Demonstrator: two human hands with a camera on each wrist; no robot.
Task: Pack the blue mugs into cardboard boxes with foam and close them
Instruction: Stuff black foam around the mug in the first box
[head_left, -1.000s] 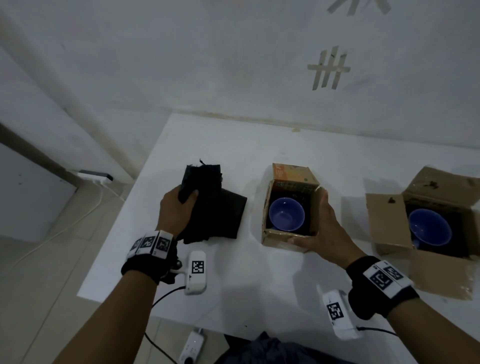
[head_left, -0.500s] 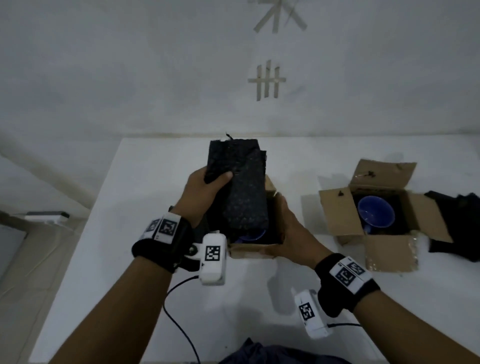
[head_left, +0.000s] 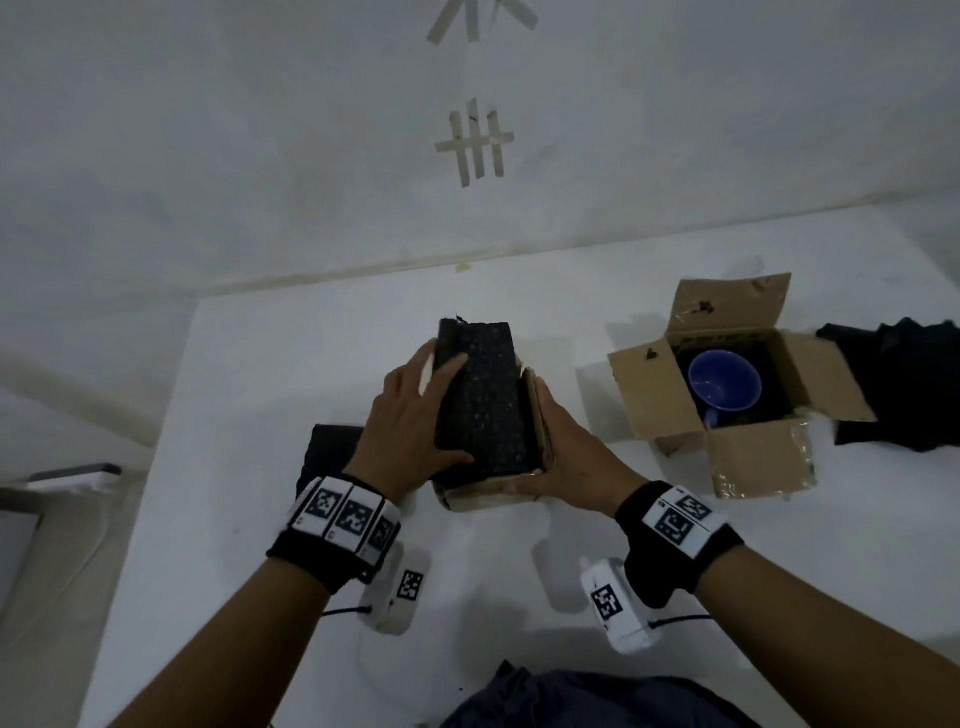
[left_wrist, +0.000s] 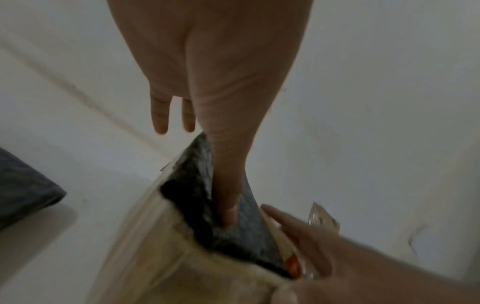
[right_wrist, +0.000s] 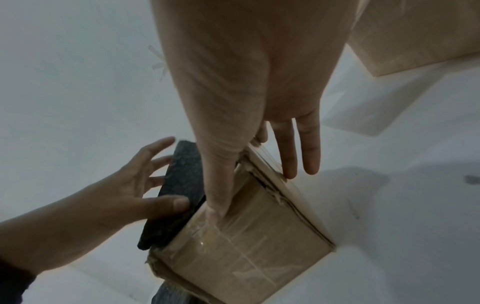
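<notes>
A small cardboard box (head_left: 493, 493) stands at the middle of the white table (head_left: 270, 519). A slab of black foam (head_left: 488, 405) lies tilted over its opening and hides whatever is inside. My left hand (head_left: 441, 410) presses on the foam with thumb and index finger. In the left wrist view the thumb pushes into the foam (left_wrist: 246, 236) while the other fingers stay straight and free. My right hand (head_left: 550, 447) grips the box's near right corner, thumb on the front face (right_wrist: 246, 257), fingers along the side flap. A blue mug (head_left: 724, 382) sits in a second, open box (head_left: 670, 415) to the right.
A heap of black foam (head_left: 904, 384) lies at the far right beside the open box. Another dark foam piece (head_left: 332, 447) lies under my left wrist. The table's left edge drops to the floor; a wall with tape marks (head_left: 475, 143) stands behind.
The left hand carried the foam from the left pile onto the middle box and lowered it, so the mug there is now covered. The right hand kept its hold on the box.
</notes>
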